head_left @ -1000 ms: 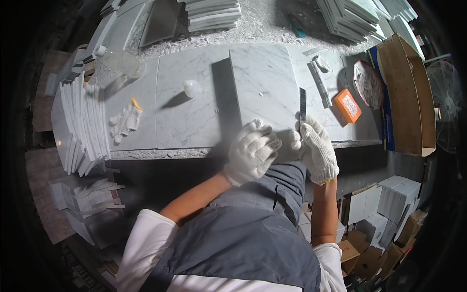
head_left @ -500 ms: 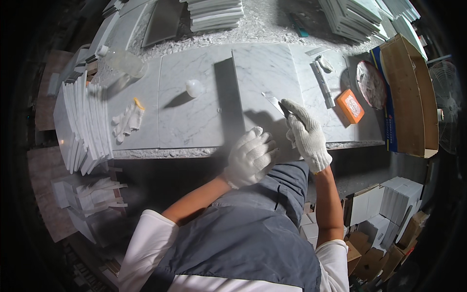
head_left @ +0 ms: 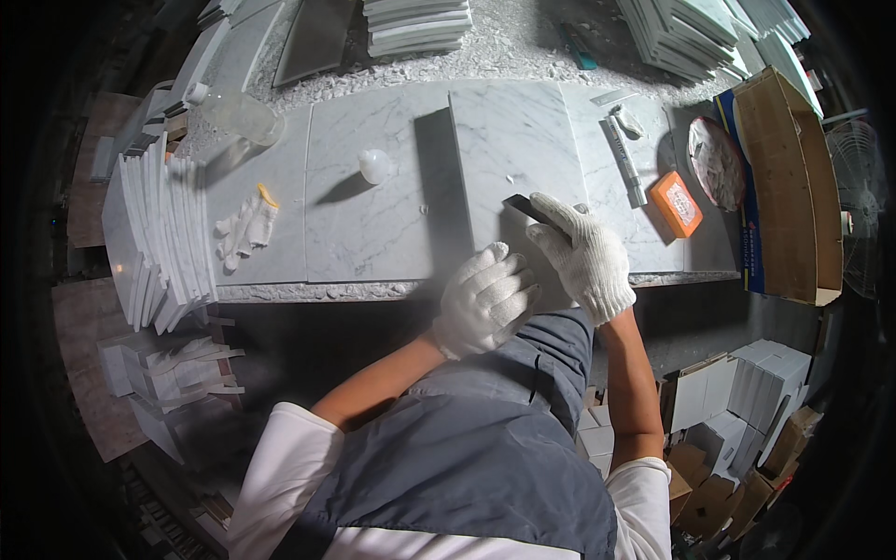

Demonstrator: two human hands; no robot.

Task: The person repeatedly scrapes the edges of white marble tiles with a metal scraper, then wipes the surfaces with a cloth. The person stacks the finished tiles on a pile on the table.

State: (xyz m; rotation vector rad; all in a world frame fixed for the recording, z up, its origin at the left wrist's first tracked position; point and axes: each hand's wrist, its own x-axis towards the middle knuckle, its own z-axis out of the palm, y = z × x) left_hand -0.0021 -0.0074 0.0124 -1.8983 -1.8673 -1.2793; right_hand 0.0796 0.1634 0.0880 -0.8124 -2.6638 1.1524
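Note:
A grey-veined white marble tile [head_left: 509,121] lies raised on other marble slabs, its near end reaching my lap. My left hand [head_left: 485,301], in a white knit glove, is closed at the tile's near left corner, fingers curled over it; the thumb side is partly hidden. In my gloved right hand [head_left: 590,259] is a flat scraper [head_left: 525,207], gripped with its dark blade tilted low over the tile. The scraper's handle is hidden in the palm. A small white fleck [head_left: 510,177] lies just beyond the blade.
Left: a clear bottle [head_left: 245,117], a white bulb-shaped bottle [head_left: 375,167], a spare glove [head_left: 248,224] and upright tiles [head_left: 163,238]. Right: a marker [head_left: 627,161], an orange block [head_left: 676,204], a round dish [head_left: 715,163] and a cardboard box [head_left: 782,187]. Tile stacks [head_left: 417,26] stand behind.
My right hand has moved slightly toward me and left, turning the scraper so its blade looks dark and lies flatter. My left hand has stayed nearly still.

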